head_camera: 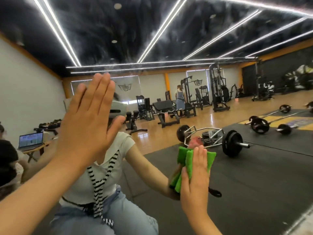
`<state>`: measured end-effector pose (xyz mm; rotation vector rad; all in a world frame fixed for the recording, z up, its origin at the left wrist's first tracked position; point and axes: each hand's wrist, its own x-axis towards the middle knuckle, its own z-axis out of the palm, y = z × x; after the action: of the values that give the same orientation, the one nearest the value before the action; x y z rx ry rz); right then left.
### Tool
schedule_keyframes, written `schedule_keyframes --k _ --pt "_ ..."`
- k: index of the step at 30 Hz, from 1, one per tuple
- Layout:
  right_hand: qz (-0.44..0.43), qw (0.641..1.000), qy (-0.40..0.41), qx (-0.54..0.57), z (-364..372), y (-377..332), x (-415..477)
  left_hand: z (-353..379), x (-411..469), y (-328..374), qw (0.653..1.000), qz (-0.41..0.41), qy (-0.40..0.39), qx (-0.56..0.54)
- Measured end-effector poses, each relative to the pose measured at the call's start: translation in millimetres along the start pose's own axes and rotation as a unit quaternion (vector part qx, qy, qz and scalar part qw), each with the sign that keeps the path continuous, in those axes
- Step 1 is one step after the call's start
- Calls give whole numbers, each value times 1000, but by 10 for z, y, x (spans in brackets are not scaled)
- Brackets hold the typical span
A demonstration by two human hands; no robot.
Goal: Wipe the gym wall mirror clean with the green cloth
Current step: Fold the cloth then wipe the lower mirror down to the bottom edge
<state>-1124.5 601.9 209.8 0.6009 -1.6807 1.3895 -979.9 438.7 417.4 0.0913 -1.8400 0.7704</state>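
From the head camera there is only one view, and it looks straight at the big shiny gym wall mirror (254,175).

The person's left hand (91,119) is up high on the left. It lies flat on the glass. Its fingers (101,89) are straight and pressed close together, and they hold nothing. I think this hand is just for leaning.

The right hand (196,180) is lower and over to the right. It is flat too. Its fingers (200,158) are straight, side by side, and point up. They push the fluffy folded green cloth (182,155) against the mirror.

So the cloth sits between that hand and the glass. It pokes out past the fingertips at the top and on both sides, and a bunched bit hangs down beside the thumb. Its long side runs up and down, the same way the fingers point. The right hand is the one on the cloth; the left hand is well apart from it.

High up on the glass there are cloudy white smears (118,31). They lie up and to the left of the cloth. I think the next wipe needs to slide that way, with the palm pressing flat so the cloth does not slip out.
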Motion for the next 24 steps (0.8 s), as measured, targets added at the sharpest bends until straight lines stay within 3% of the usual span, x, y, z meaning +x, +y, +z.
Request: schedule_keyframes --k 4,9,13,18,24 --pt "34 998 -60 -16 -73 -167 68 15 0 29 1000 -1 3 -16" --pt "-67 995 -69 -12 4 -736 537 28 12 38 997 -22 33 -68" --pt "-91 994 -66 19 155 -1086 872 -7 26 562 977 -75 73 -183" --pt "-164 982 -85 -34 -17 -781 888 211 -157 866 982 -61 61 -169" --pt "-110 991 -57 -57 -68 -361 579 259 -225 860 988 -54 54 -136"
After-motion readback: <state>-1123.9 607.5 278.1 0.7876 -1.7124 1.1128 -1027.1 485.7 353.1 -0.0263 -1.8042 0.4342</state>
